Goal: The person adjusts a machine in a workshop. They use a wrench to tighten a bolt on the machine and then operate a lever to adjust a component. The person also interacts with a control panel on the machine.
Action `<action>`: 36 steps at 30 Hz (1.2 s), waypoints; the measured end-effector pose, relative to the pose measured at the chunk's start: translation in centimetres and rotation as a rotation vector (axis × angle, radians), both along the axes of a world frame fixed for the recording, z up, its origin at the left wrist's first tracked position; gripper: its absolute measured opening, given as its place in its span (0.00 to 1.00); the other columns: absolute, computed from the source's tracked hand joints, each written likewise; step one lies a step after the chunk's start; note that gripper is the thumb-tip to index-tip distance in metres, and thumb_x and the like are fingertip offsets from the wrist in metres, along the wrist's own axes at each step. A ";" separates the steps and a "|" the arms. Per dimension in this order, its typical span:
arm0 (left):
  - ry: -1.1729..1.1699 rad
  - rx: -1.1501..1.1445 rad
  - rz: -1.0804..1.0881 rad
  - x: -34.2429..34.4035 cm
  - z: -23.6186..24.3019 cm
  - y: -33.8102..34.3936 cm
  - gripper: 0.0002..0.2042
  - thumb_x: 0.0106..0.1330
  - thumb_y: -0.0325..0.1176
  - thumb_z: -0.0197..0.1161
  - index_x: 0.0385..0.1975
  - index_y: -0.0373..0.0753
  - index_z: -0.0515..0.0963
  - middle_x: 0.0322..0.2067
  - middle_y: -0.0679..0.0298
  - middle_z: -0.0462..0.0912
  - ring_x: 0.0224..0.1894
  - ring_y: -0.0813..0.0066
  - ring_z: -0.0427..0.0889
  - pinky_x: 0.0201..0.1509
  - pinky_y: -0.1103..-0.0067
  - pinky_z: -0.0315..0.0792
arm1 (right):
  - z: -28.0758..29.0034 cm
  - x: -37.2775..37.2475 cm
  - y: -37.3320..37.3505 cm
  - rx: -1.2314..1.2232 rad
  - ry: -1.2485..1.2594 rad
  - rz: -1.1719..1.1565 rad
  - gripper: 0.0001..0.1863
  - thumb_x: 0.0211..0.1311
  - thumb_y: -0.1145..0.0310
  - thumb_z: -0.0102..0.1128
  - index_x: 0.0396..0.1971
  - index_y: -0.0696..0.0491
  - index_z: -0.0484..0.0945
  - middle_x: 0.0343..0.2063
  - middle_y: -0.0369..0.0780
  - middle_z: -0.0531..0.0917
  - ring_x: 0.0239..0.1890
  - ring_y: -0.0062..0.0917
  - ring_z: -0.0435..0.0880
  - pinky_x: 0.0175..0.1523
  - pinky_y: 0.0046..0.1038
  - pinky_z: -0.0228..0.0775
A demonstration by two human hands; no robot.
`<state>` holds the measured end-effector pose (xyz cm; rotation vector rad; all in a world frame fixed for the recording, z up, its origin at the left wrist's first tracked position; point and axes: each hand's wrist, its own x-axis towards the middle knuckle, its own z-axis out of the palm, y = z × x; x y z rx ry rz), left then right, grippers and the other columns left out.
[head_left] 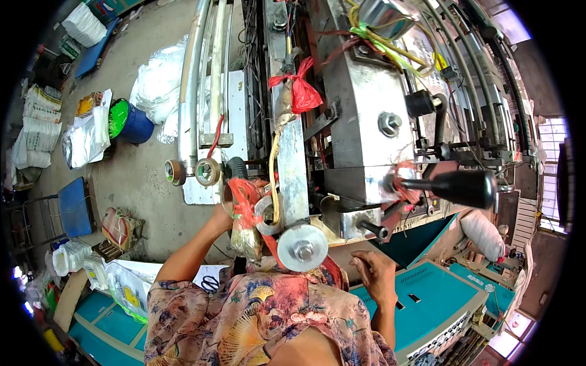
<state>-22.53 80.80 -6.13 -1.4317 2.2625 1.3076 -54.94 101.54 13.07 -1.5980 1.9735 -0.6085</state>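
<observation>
My left hand (224,206) reaches up to the end of the machine, beside a dark corrugated hose (237,168) and a bundle wrapped in red plastic (244,201). Its fingers are mostly hidden behind these parts, so what they grip, if anything, does not show. Close by are a metal ring (266,215) and a round steel disc with a centre bolt (302,248). My right hand (373,271) hangs low in front of a teal cabinet (439,287). Its fingers are loosely bent and somewhat apart, with nothing seen in them.
A black-handled lever (464,188) juts right from the steel block (360,116). Two tape rolls (208,172) sit on the roller ends. On the floor at left are a blue bucket (138,124), clear plastic sheeting (160,79) and stacked white bags (39,125).
</observation>
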 end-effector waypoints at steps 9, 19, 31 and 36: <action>0.599 0.420 0.259 -5.7 1.1 -2.6 0.11 0.66 0.39 0.60 0.32 0.35 0.77 0.24 0.59 0.79 0.27 0.67 0.80 0.30 0.75 0.73 | 0.8 0.2 -1.6 0.063 0.034 0.030 0.06 0.57 0.77 0.66 0.34 0.57 0.82 0.26 0.41 0.85 0.25 0.28 0.82 0.28 0.25 0.71; 0.730 0.557 0.422 -9.0 -0.1 -4.0 0.14 0.67 0.43 0.61 0.33 0.37 0.78 0.24 0.64 0.80 0.28 0.74 0.80 0.30 0.78 0.74 | 0.6 0.4 -2.0 0.084 0.046 0.067 0.07 0.57 0.77 0.66 0.36 0.57 0.81 0.26 0.42 0.85 0.24 0.29 0.83 0.28 0.25 0.72; 0.973 0.393 0.690 -11.6 0.2 -2.7 0.14 0.70 0.39 0.58 0.33 0.31 0.80 0.20 0.63 0.81 0.24 0.83 0.77 0.26 0.79 0.70 | 2.6 -0.8 -2.3 0.082 0.122 0.017 0.06 0.56 0.77 0.66 0.35 0.56 0.82 0.22 0.39 0.83 0.21 0.27 0.81 0.26 0.23 0.69; 1.010 0.359 0.698 -11.8 0.4 -2.4 0.15 0.70 0.37 0.56 0.32 0.30 0.81 0.19 0.62 0.81 0.23 0.84 0.76 0.24 0.79 0.68 | 6.7 -1.3 -6.7 -0.347 0.027 -0.233 0.04 0.63 0.78 0.59 0.35 0.60 0.80 0.22 0.38 0.81 0.18 0.17 0.74 0.23 0.19 0.63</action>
